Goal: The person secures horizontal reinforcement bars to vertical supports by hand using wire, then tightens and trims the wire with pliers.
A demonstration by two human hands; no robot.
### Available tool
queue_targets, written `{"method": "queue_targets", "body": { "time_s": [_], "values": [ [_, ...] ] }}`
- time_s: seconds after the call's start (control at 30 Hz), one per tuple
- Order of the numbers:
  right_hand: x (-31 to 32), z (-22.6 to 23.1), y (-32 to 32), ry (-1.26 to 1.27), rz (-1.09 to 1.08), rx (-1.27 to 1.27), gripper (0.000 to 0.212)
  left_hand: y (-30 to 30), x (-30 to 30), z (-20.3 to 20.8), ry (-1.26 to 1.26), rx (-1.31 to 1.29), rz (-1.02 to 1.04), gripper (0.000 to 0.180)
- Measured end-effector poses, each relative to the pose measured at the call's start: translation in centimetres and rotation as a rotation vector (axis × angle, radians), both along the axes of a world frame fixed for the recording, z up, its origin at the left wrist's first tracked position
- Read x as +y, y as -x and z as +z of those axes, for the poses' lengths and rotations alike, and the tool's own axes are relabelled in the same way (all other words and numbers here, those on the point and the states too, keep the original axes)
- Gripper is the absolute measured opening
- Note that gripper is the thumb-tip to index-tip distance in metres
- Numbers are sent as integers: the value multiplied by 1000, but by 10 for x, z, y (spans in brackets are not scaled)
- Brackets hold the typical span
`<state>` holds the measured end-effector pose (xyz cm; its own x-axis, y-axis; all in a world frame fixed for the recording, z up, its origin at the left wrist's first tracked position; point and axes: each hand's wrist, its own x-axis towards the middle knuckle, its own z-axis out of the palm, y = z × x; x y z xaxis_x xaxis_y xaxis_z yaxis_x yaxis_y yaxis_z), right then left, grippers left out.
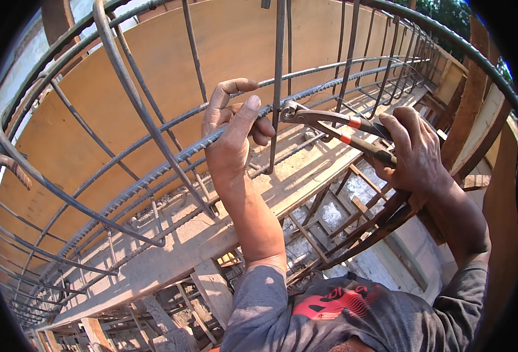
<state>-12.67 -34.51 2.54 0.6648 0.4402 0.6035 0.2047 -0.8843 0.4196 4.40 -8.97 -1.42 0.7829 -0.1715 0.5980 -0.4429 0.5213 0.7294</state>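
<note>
My right hand (414, 146) is wrapped round the dark handles of a pair of pincers (315, 117), which carry orange bands. The pincers' jaws are at the crossing of a horizontal ribbed rebar (203, 142) and an upright stirrup bar (278, 58). Whether wire sits between the jaws is too small to tell. Around the horizontal rebar, just left of that crossing, my left hand (232, 120) curls its thumb and fingers, with the forefinger raised above the bar.
A bent stirrup (133, 94) and further bars form a cage along a tan plywood panel (153, 58). Below runs a dusty plank (177, 252). Under it, timber framing (212, 293) leaves open gaps. Wooden posts (473, 100) rise at the right; a thick rebar (447, 35) arches overhead.
</note>
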Motion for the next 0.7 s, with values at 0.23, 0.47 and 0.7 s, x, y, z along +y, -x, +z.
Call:
{"method": "queue_targets", "body": {
  "time_s": [0.23, 0.47, 0.7],
  "values": [
    [15, -34, 1, 8, -278, -127, 73, 2, -1, 1, 26, 34, -55, 33],
    [38, -25, 27, -225, -203, 147, 66, 73, -55, -60, 374, 96, 363, 37],
    [22, -11, 1, -395, -219, 394, 59, 67, -133, -72, 553, 211, -143, 74]
  ]
}}
